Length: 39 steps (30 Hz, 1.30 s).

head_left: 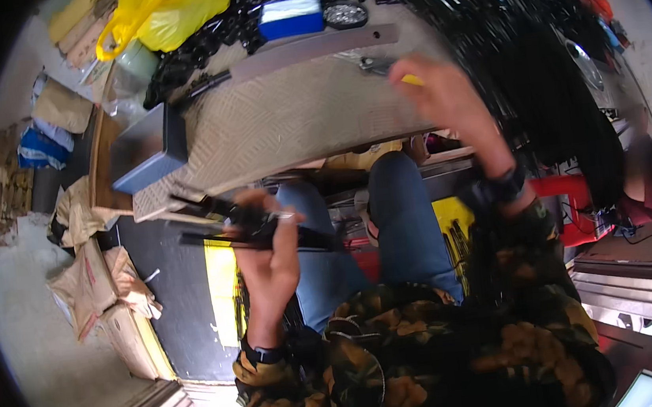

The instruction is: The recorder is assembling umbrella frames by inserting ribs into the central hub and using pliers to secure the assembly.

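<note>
Two hands out, black parts point(257, 225) in the left hand point(265, 267).
The parts sit pinched between thumb and fingers, short of the table point(276, 109); I'd keep that grip snug so nothing slides. Farther out, the right hand point(446, 95) blurs beside a metal tool point(377, 65), can't tell if spread or closed. Go easy near that long blade point(310, 52).

Bench point(277, 113): beige, patterned top
Left end: blue-grey box point(149, 146)
Middle: long dark-handled blade point(310, 52)
Far side: blue box point(291, 25), oval dish point(345, 16), small black parts point(250, 9)
Right: long black rods point(501, 50), apparently; blurred
</note>
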Available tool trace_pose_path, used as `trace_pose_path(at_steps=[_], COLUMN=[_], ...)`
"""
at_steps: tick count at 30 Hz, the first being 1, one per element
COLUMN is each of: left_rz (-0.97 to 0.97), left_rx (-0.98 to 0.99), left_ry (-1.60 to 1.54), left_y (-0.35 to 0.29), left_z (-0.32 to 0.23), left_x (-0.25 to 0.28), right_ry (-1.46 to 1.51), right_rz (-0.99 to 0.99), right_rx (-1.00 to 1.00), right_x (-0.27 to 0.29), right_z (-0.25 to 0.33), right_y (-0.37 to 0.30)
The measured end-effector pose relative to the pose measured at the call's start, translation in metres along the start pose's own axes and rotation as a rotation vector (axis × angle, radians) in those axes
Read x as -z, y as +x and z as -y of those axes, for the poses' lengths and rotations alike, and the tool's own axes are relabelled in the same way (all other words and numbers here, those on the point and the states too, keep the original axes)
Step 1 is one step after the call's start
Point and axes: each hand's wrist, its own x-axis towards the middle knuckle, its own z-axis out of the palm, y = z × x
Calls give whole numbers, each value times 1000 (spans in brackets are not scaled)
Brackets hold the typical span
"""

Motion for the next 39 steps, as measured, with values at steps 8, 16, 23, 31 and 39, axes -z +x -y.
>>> trace_pose_path(at_steps=[8,16,23,31,39], left_rz=[287,423,337,493,322], left_rx=[-258,-236,-278,-264,-198], left_ry=[350,172,39,232,210], left_y=[10,-1,-11,-7,-10], left_z=[11,-3,6,1,6], left_x=[2,4,-4,8,9], right_ry=[-668,496,-508,-593,-446], right_rz=[55,253,373,395,380], right_rx=[5,-124,475,491,465], right_x=[4,33,69,80,73], right_z=[-71,31,108,123,124], right_y=[-5,-40,-24,-23,-19])
